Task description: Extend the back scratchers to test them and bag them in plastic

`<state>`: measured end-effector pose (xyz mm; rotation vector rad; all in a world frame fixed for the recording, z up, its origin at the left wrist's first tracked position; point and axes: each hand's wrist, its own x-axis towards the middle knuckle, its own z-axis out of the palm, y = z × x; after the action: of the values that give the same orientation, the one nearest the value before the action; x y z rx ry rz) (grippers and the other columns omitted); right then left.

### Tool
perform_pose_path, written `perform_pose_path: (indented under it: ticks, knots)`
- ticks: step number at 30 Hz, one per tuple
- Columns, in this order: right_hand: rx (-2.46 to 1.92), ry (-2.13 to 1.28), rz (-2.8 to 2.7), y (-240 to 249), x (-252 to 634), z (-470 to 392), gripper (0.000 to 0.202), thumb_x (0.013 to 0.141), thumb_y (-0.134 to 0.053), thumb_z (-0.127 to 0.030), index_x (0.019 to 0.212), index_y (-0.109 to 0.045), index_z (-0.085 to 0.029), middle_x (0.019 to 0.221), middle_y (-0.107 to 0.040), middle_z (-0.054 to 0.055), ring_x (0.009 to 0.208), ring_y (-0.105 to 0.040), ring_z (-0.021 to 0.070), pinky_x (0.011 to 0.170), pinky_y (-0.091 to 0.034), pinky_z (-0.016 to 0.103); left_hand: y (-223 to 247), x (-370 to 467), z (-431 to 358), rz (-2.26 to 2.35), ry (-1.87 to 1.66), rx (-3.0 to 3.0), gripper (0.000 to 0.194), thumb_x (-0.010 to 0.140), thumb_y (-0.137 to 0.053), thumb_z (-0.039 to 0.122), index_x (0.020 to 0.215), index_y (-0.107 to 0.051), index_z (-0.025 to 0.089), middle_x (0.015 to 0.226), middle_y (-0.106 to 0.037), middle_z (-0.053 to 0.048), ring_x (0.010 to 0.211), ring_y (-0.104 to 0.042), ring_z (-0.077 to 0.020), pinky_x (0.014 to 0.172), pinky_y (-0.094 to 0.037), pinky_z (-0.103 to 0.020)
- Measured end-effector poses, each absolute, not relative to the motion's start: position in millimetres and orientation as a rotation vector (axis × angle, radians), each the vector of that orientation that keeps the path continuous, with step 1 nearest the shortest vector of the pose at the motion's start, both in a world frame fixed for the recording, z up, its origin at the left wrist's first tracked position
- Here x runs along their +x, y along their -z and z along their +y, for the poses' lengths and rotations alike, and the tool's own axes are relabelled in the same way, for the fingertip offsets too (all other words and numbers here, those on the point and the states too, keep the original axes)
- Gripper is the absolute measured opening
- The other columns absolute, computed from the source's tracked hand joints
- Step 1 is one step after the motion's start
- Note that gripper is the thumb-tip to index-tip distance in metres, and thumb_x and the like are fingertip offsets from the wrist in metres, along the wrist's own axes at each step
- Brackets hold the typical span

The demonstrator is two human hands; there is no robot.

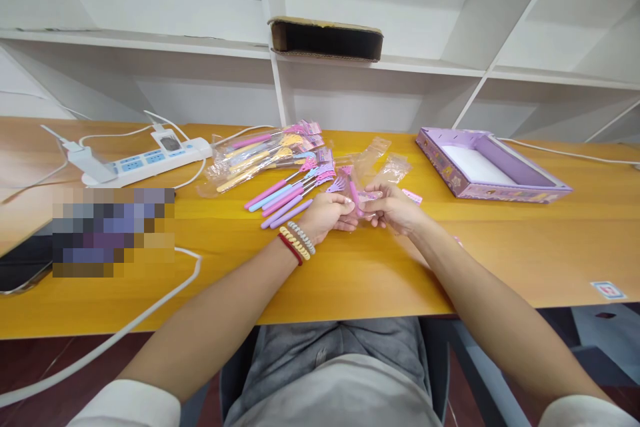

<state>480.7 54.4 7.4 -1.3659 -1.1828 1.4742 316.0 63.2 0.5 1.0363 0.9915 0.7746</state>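
Note:
A pink back scratcher (353,187) is held between my two hands, upright with its head at the top and clear plastic around it. My left hand (330,215) pinches it from the left, thumb on the handle. On the other side my right hand (389,205) grips the clear plastic bag (367,199) near the handle. Several unbagged back scratchers (287,193) with pink, blue and purple handles lie fanned out just left of my hands. Behind them is a pile of bagged back scratchers (265,159). Loose plastic bags (395,167) lie beyond my right hand.
A purple open box (520,190) stands at the back right. On the left are a white power strip (150,163) with plugs and cables, and a phone (27,257). A white cable (125,327) crosses the front left edge. White shelves hold a cardboard box (327,28).

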Motion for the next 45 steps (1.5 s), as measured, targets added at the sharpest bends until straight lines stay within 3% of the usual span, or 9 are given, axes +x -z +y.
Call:
perform_pose_path:
  ticks: [2,4,8,13,20,27,38,45]
  knots:
    - [-1.377,-1.464,-1.120,-9,481,54,0.062,0.060,-0.076,-0.021,0.112,-0.040,-0.018,0.052,-0.063,0.000,0.036,-0.052,0.0123,0.030,-0.028,0.018,-2,317,61,0.997,-0.798,1.055,0.007,0.080,-0.058,0.008,0.074,-0.056,0.011,0.061,-0.064,-0.005,0.055,-0.063,-0.0127,0.053,-0.055,-0.025]
    - [-1.370,-1.477,-1.116,-11,482,54,0.061,0.062,-0.076,-0.023,0.112,-0.042,-0.016,0.051,-0.062,0.000,0.035,-0.051,0.0119,0.030,-0.029,0.018,-3,318,60,1.003,-0.815,1.084,0.007,0.081,-0.057,0.007,0.076,-0.054,0.012,0.060,-0.063,-0.004,0.054,-0.063,-0.0125,0.052,-0.055,-0.025]
    - [-1.286,-1.637,-1.218,-11,486,55,0.032,0.063,-0.076,-0.031,0.080,-0.058,-0.012,0.051,-0.060,0.001,0.036,-0.051,0.0080,0.030,-0.029,0.016,-3,319,59,0.994,-0.863,1.143,0.008,0.080,-0.058,0.008,0.077,-0.052,0.013,0.060,-0.063,-0.002,0.051,-0.061,-0.0118,0.051,-0.054,-0.026]
    - [-1.237,-1.576,-1.319,-9,490,57,0.033,0.058,-0.079,-0.039,0.060,-0.059,-0.013,0.049,-0.058,0.000,0.039,-0.052,0.0082,0.032,-0.030,0.017,3,318,63,0.941,-0.977,1.334,0.006,0.078,-0.059,0.012,0.078,-0.053,0.014,0.061,-0.061,0.000,0.051,-0.059,-0.0109,0.052,-0.052,-0.024]
    - [-1.158,-1.262,-1.548,-10,492,56,0.030,0.060,-0.078,-0.039,0.062,-0.064,-0.013,0.046,-0.055,-0.002,0.039,-0.044,0.0063,0.039,-0.032,0.020,8,318,66,0.855,-1.103,1.506,0.007,0.076,-0.060,0.018,0.074,-0.055,0.014,0.069,-0.060,-0.001,0.064,-0.056,-0.0102,0.062,-0.047,-0.023]
    - [-1.197,-1.118,-1.629,-2,490,59,0.028,0.068,-0.072,-0.039,0.064,-0.060,-0.014,0.048,-0.057,0.000,0.040,-0.046,0.0089,0.042,-0.035,0.023,7,319,66,0.985,-1.102,1.544,0.005,0.076,-0.058,0.018,0.076,-0.056,0.014,0.064,-0.059,0.000,0.057,-0.054,-0.0101,0.056,-0.043,-0.022]
    - [-1.146,-1.149,-1.739,-5,488,54,0.031,0.076,-0.066,-0.043,0.068,-0.056,-0.015,0.050,-0.058,0.000,0.045,-0.053,0.0107,0.044,-0.038,0.022,2,317,65,1.063,-1.143,1.688,0.002,0.074,-0.056,0.013,0.073,-0.056,0.015,0.062,-0.061,-0.001,0.057,-0.058,-0.0124,0.054,-0.046,-0.023]
    - [-1.116,-1.157,-1.768,-8,488,51,0.023,0.076,-0.064,-0.035,0.073,-0.062,-0.013,0.055,-0.061,0.001,0.048,-0.055,0.0106,0.045,-0.039,0.021,2,315,67,1.080,-1.169,1.802,0.004,0.075,-0.055,0.013,0.074,-0.057,0.016,0.067,-0.063,-0.001,0.063,-0.061,-0.0135,0.057,-0.048,-0.024]
